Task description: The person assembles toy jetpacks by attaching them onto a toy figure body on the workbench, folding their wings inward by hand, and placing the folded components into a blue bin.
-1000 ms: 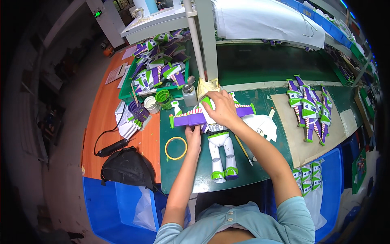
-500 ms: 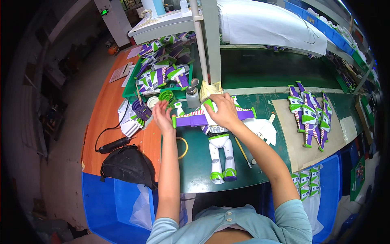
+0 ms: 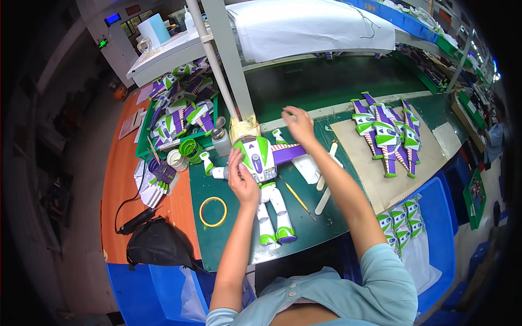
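Left hand [image 3: 243, 179] touches the winged backpack [image 3: 255, 157], its grip unclear from here; right hand [image 3: 300, 126] hovers empty, fingers loose; best steady the toy figure [image 3: 267, 192] flat.

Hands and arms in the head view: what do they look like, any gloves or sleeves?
Both the left hand and right hand are bare, five-fingered human hands without gloves. No watch or bracelet shows. The forearms are uncovered, below short light-blue sleeves.
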The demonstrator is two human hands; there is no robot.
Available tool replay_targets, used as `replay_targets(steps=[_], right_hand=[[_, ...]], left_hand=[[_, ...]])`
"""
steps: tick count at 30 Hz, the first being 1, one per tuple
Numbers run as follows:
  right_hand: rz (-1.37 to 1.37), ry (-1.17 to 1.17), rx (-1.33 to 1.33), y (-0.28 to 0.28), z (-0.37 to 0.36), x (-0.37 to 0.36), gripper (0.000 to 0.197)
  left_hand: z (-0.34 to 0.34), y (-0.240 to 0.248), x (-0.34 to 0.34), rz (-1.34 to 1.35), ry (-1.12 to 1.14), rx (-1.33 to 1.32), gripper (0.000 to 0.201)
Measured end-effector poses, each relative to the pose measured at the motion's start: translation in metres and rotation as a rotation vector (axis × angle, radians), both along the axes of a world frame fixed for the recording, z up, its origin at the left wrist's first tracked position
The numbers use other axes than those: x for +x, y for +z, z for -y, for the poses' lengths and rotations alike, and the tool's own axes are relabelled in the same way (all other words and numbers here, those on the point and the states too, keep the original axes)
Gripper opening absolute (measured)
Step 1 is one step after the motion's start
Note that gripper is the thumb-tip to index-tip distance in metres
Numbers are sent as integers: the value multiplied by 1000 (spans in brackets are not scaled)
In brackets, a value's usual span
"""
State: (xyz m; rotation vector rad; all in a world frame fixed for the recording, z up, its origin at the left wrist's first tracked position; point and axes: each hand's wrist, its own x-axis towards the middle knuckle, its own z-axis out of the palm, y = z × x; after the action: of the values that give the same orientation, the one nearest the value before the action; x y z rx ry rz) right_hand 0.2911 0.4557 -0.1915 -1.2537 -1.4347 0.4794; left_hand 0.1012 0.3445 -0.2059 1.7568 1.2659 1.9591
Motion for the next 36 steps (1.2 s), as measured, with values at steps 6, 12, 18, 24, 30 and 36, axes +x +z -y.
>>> replay_targets(steps=[6,12,18,24,30,36], right_hand=[[-690,362,25,-41,84,-72,43],[-867,232,-98,-19,114,-90,34],[78,90,155,18,224,-9,68],[667,140,-23,37,346,102,61],[-355,-443,-442,-85,445,190,39],[-615,-1480,-320,-287,566,400,55]], left_hand=[[-7,-12,1,77,54,-25,30],[32,-25,-5,-56,294,-437,49],[129,41,32,248,-387,-415,61],[164,35,108,-235,-1020,-629,66],[186,-20,230,113,-1313,-987,44],[98,-43,319,235,-960,-893,50]])
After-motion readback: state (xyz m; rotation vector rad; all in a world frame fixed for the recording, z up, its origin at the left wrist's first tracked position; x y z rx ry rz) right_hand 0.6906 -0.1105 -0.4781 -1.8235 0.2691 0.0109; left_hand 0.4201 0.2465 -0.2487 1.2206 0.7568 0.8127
